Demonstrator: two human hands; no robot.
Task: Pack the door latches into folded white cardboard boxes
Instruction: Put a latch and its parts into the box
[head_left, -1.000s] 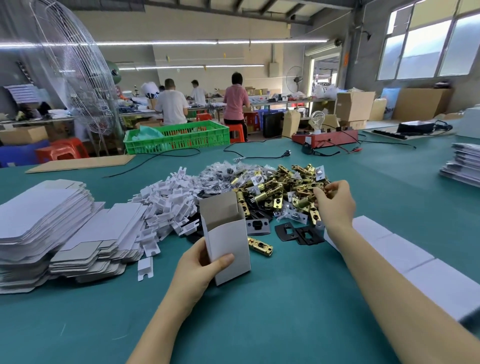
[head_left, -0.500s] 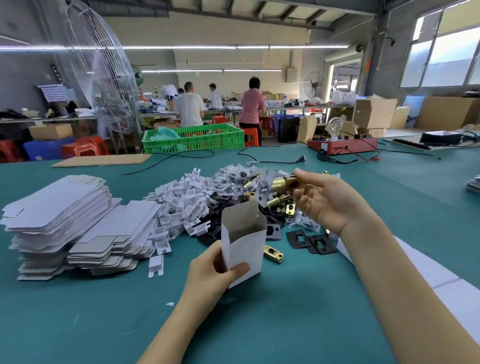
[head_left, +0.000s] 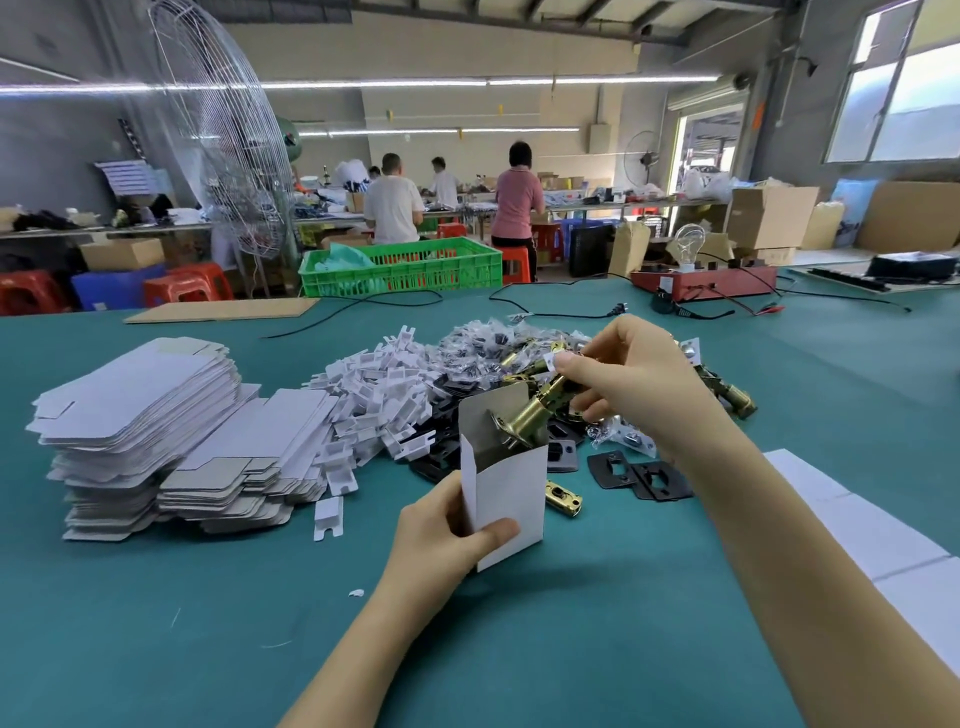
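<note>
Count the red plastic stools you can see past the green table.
6, maybe more hidden. Two on the far left: one at the frame edge, one beside the blue bin. Three around the person in pink. One farther back.

A teal table carries stacked flat cartons, white inserts, brass latches and black plates.
</note>
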